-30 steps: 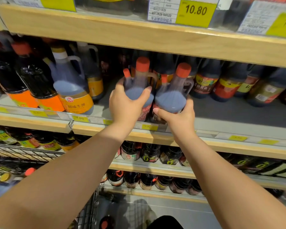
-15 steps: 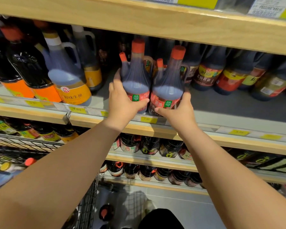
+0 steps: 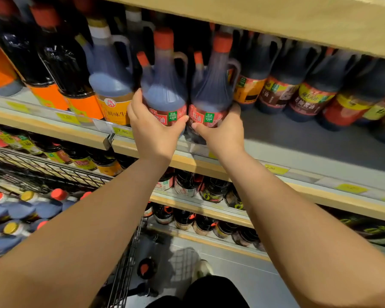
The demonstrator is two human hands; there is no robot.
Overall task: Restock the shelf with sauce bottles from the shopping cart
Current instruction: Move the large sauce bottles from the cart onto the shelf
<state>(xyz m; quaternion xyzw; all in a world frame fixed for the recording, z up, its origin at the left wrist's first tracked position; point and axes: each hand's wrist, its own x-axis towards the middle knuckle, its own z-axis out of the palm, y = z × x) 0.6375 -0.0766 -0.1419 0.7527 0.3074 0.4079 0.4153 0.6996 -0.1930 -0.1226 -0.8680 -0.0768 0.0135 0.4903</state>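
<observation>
Two dark sauce bottles with red caps, side handles and red labels stand side by side near the front of the grey shelf [image 3: 298, 138]. My left hand [image 3: 151, 130] grips the base of the left bottle [image 3: 163, 85], thumb across its label. The base of the right bottle [image 3: 211, 85] is gripped by my right hand [image 3: 222, 132]. Both bottles are upright and touch each other. At the lower left, the wire shopping cart [image 3: 53, 172] holds several more bottles [image 3: 20, 212] with red and yellow caps.
A yellow-labelled jug [image 3: 111, 85] stands just left of my left hand. Dark bottles with mixed labels [image 3: 302, 90] line the back right of the shelf, with bare shelf in front of them. A wooden shelf [image 3: 276, 21] hangs close above. Lower shelves hold small bottles [image 3: 187, 185].
Both hands have slid from the bottles' shoulders down to their bases, and the two bottles now stand upright on the shelf. The view has tilted down and closer.
</observation>
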